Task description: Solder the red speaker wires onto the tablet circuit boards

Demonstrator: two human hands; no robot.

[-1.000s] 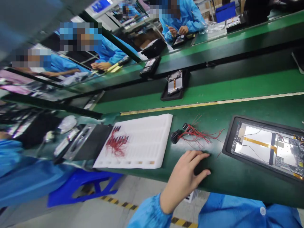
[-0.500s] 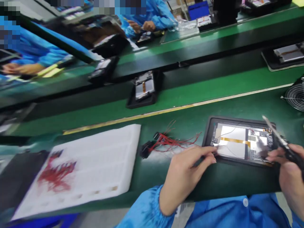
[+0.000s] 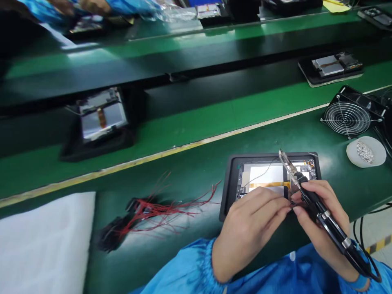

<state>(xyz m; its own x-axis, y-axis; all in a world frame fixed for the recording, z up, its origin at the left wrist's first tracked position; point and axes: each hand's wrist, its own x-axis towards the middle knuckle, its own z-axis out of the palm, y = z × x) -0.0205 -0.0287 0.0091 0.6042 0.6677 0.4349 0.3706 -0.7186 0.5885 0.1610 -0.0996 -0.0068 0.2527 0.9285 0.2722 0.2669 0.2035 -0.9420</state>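
Note:
An opened tablet lies in a black tray, showing a pale panel, a gold ribbon strip and a circuit board. My left hand rests over the tray's near edge, its fingertips closed toward the tablet's lower middle; anything between them is too small to tell. My right hand grips a black soldering iron, its metal tip held above the tablet's board. Both hands hide the tablet's lower part. A bundle of red wires with black connectors lies on the bench left of my left hand.
A white foam sheet lies at the lower left. A round wire-guarded fan and a white dish of solder scraps stand at the right. Further tablets in trays sit on the green belt beyond. A co-worker's hands show at the top edge.
The view has swung right and closer. My left hand has moved from the bench onto the tray, and my right hand has brought the soldering iron in over the tablet.

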